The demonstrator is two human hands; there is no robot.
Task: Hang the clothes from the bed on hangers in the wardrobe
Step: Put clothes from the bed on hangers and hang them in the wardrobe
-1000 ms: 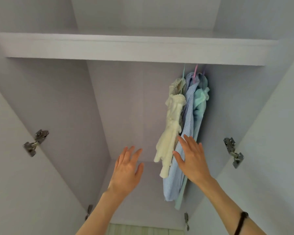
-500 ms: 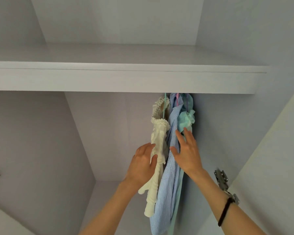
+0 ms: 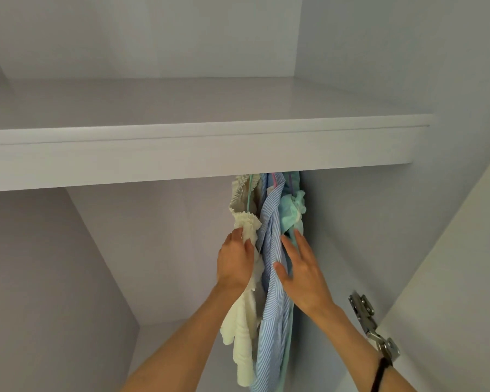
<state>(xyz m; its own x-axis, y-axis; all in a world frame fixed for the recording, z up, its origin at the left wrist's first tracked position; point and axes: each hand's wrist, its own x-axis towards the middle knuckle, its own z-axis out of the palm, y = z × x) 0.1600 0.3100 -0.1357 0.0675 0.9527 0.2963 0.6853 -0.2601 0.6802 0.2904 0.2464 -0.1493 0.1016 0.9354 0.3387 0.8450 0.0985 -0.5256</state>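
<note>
L hand (image 3: 235, 261) grips the cream ruffled knit top (image 3: 245, 315). R hand (image 3: 300, 267), fingers straight, presses the blue-striped cotton shirt (image 3: 272, 321) w/ nothing held.

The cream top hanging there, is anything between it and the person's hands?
Nothing stands between the left hand and the cream top: its fingers already grip the fabric. The right hand is apart from it, though: the striped blue shirt hangs between them, under its flat fingers.
</note>
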